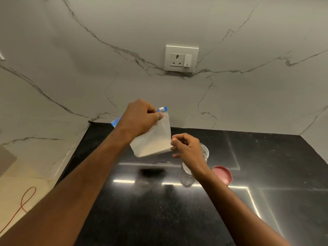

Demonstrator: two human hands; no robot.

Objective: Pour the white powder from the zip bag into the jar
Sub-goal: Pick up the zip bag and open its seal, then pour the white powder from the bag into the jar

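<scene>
A clear zip bag (156, 139) with a blue zip strip hangs in the air above the black counter, white powder settled in its bottom. My left hand (140, 118) grips the bag's top edge by the zip slider. My right hand (186, 148) pinches the bag's lower right corner. A clear open jar (204, 153) stands on the counter right behind and under my right hand, mostly hidden by it. Its pink lid (222, 174) lies upside down on the counter to the jar's right.
The black polished counter (177, 210) meets a marble wall at the back and right, with a socket plate (181, 57) above. The counter's left edge drops to a floor with a red cable (24, 201).
</scene>
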